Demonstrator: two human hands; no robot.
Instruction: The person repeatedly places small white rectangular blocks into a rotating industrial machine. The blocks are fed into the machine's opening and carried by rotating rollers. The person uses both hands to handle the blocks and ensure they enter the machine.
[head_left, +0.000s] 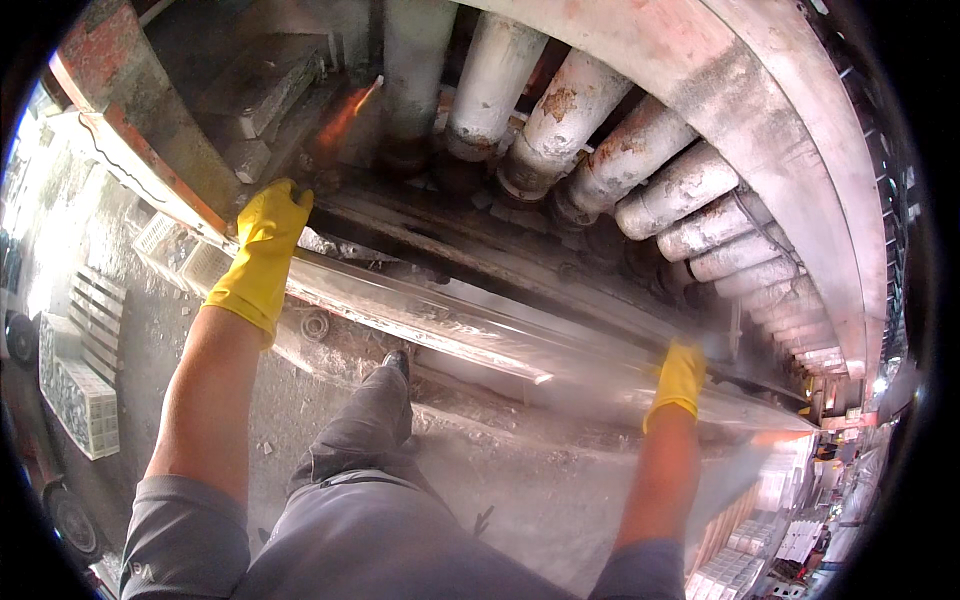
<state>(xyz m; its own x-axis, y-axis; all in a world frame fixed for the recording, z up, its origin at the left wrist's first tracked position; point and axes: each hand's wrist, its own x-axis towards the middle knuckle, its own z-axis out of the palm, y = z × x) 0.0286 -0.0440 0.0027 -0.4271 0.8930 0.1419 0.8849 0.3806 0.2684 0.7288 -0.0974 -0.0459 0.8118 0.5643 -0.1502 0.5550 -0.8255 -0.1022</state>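
Note:
Both my hands wear yellow rubber gloves. My left hand (270,230) is closed at the left end of a dark metal ledge, beside a worn metal frame (155,140); its fingertips are partly hidden, so what they hold does not show. Far to the right, my right hand (679,382) bends its fingers over the same ledge, blurred by haze. A long, shiny, see-through sheet (440,320) stretches between my hands along the ledge's near side. Whether either hand grips it, I cannot tell. Behind the ledge stands a row of thick, stained pale rollers or pipes (570,100).
An orange glow (350,115) shows inside the machine at the upper left. White plastic crates (80,400) and a slatted pallet (97,315) stand on the dusty floor to my left. Stacked pale goods (740,550) stand at the lower right. A curved beam (740,90) arches overhead.

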